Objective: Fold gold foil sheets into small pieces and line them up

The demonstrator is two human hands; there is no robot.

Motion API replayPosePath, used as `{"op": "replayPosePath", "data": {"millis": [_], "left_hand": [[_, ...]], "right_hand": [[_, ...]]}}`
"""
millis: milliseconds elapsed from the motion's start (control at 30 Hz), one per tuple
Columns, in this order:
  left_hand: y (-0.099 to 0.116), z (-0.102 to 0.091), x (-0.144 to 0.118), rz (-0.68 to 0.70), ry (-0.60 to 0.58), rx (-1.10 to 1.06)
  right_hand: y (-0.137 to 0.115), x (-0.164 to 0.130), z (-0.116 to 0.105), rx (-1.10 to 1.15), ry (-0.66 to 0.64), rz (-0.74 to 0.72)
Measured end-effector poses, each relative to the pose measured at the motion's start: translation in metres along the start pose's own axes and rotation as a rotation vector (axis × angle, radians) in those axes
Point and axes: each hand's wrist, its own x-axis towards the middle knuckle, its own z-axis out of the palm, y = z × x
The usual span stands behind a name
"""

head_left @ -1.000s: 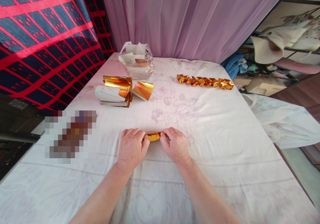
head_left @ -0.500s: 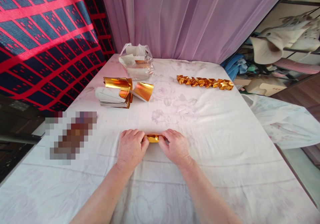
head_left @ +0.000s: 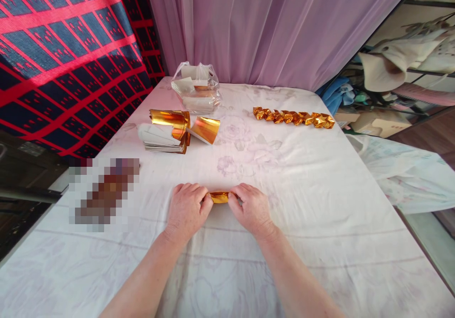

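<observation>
White floral cloth [head_left: 320, 204] covers the work surface, with a red-and-blue patterned fabric [head_left: 64, 48] hanging at 10 o'clock and a mauve curtain [head_left: 270, 29] across 12 o'clock. Proceeding from the left: a pixelated area [head_left: 104, 194] sits at 9 o'clock of the hands and its content cannot be identified. Above it, at 11 o'clock, a stack of paper sheets [head_left: 158, 138] lies flat, white side up, with gold foil sheets [head_left: 169, 119] curled on top of it. A single curled gold sheet [head_left: 204, 129] lies just beside the stack on its right, touching or nearly touching it. Behind these, toward 12 o'clock, a clear plastic bag [head_left: 196, 88] holds further sheets. At the centre, near 6 o'clock, the left hand [head_left: 186, 209] rests palm down on the cloth, fingers curled and pinched on the left end of a small folded gold foil piece [head_left: 219, 197]. The right hand [head_left: 250, 207] mirrors it, palm down, fingers closed on the right end of the same piece. The foil piece lies on the cloth between both hands, with only its middle section visible. At 1 o'clock, well apart from the hands, a row of folded gold foil shapes [head_left: 293, 117] lies in a line, each touching its neighbour. At 3 o'clock, beyond the table edge, cluttered shelving [head_left: 401, 71] is visible.
</observation>
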Motion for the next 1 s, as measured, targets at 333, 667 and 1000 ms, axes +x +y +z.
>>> {"op": "replayPosePath", "data": {"millis": [333,667,1000], "left_hand": [[0.0007,0.0017,-0.0011,0.003,0.086,0.044],[-0.0018,0.0018,-0.0017,-0.024,0.102,0.053],[0.0021,-0.0011,-0.0033,0.046,0.034,-0.051]], "right_hand": [[-0.0003,-0.0001,-0.0005,-0.044,0.017,0.020],[0.0005,0.0000,-0.0044,0.040,-0.002,-0.053],[-0.0001,-0.0013,0.0014,-0.075,0.108,0.016]]}}
